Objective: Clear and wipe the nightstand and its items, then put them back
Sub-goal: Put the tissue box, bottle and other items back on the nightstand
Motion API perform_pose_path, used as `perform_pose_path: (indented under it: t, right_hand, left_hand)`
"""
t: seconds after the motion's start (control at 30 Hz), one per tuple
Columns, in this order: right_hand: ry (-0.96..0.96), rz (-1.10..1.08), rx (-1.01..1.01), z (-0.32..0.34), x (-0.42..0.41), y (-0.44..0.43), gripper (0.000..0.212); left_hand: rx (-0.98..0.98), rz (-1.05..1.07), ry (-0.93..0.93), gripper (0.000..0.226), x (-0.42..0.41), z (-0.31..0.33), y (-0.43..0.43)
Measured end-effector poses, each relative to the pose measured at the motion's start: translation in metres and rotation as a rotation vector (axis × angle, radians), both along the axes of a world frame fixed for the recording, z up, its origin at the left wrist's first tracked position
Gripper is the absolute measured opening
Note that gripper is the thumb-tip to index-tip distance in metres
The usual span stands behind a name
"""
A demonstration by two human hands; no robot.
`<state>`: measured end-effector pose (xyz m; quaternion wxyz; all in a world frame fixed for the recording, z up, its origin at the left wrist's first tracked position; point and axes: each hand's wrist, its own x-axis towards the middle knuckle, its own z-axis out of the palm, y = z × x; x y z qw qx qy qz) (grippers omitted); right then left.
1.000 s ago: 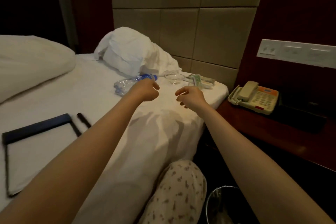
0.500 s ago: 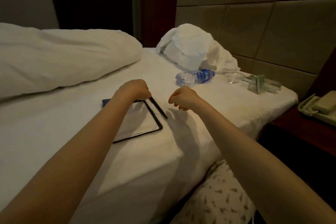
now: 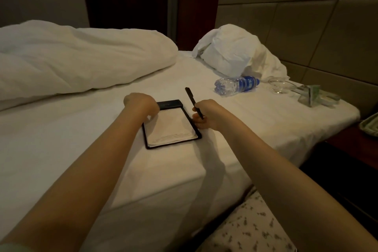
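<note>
A black notepad holder (image 3: 172, 127) with white paper lies on the white bed sheet. My left hand (image 3: 141, 104) grips its upper left edge with curled fingers. My right hand (image 3: 206, 113) pinches a black pen (image 3: 190, 96), whose far end points up and away. Further right on the sheet lie a clear water bottle with a blue label (image 3: 235, 85), a small glass dish (image 3: 279, 86) and a greenish folded card with small items (image 3: 313, 96). The dark wooden nightstand (image 3: 347, 145) shows at the right edge.
A rolled white duvet (image 3: 77, 57) lies along the left. A crumpled white pillow (image 3: 231, 53) leans on the padded headboard (image 3: 306, 16). A corner of a telephone (image 3: 370, 127) sits on the nightstand. My patterned trouser knee (image 3: 245, 229) is at the bottom.
The view swung left from the bottle and phone toward the notepad. Both hands came down onto it; my left took the pad's edge and my right picked up the pen.
</note>
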<state>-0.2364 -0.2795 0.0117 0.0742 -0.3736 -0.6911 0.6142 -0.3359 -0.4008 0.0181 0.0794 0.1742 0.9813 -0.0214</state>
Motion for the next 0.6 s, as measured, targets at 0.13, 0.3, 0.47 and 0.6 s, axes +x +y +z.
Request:
perform_pose_path:
  t: [0.13, 0.3, 0.47, 0.6]
  right_hand:
    - [-0.050, 0.006, 0.165, 0.006, 0.000, -0.002, 0.022]
    - [-0.003, -0.024, 0.165, 0.011, 0.015, 0.020, 0.029]
    - [0.019, -0.211, 0.173, 0.017, 0.039, 0.054, 0.025]
    - [0.062, -0.320, 0.190, 0.021, 0.071, 0.084, 0.030]
  left_hand:
    - [0.372, -0.003, -0.265, 0.027, 0.002, -0.002, 0.010]
    - [0.568, -0.085, -0.237, 0.034, 0.017, 0.005, 0.037]
    - [0.656, -0.158, -0.249, 0.052, 0.035, 0.014, 0.080]
    - [0.829, -0.230, -0.422, 0.046, 0.059, 0.017, 0.117]
